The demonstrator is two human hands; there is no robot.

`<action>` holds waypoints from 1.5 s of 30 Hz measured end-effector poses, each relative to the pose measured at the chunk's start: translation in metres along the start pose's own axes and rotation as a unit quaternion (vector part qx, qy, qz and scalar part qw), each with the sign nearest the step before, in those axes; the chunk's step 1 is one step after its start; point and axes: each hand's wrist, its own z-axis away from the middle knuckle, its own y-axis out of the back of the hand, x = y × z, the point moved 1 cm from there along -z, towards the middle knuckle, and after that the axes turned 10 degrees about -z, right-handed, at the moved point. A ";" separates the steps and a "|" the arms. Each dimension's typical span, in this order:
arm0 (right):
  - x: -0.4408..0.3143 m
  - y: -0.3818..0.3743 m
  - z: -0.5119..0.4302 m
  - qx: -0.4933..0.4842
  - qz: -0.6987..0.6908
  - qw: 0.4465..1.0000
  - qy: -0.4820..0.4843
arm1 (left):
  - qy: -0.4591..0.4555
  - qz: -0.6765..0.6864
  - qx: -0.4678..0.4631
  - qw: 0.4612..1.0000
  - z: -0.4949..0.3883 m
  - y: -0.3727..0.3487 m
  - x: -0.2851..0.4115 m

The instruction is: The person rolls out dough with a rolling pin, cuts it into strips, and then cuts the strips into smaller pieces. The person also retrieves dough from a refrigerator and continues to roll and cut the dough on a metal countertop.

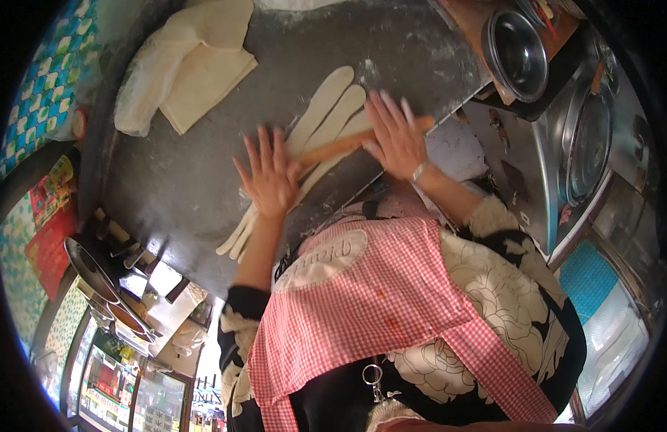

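Observation:
Several long flat strips of pale dough [325,116] lie side by side, slantwise, on the dark, flour-dusted worktop [198,173]. Across them rests a wooden rolling pin [339,147]. My left hand [270,175] is over the pin's left end, fingers spread, palm down. My right hand [395,135] lies palm down over the pin near its right end, fingers extended, with a bracelet at the wrist. Neither hand's fingers are curled round the pin. Beyond my left hand, a folded sheet of dough [206,81] lies partly under clear plastic.
Metal bowls [516,56] stand on a wooden board at the upper right. A large round metal pan [587,146] is at the right. Pans [93,267] and knives are at the lower left. The worktop's near edge runs close to my apron.

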 end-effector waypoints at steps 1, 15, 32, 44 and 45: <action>0.007 0.003 -0.028 0.038 0.011 0.999 -0.014 | -0.010 -0.022 -0.007 1.000 -0.023 0.004 -0.007; -0.062 -0.004 0.030 0.010 -0.006 0.992 0.125 | 0.096 0.167 -0.046 0.980 0.097 0.030 -0.055; -0.085 -0.033 -0.079 -0.006 0.045 0.997 0.069 | 0.161 0.048 0.040 0.985 0.031 0.000 -0.091; -0.074 -0.030 -0.094 0.056 0.004 0.997 0.051 | 0.134 0.004 0.022 0.991 0.011 0.003 -0.083; -0.072 -0.031 -0.106 0.092 -0.005 0.995 0.049 | 0.145 0.025 0.048 0.988 -0.004 0.005 -0.090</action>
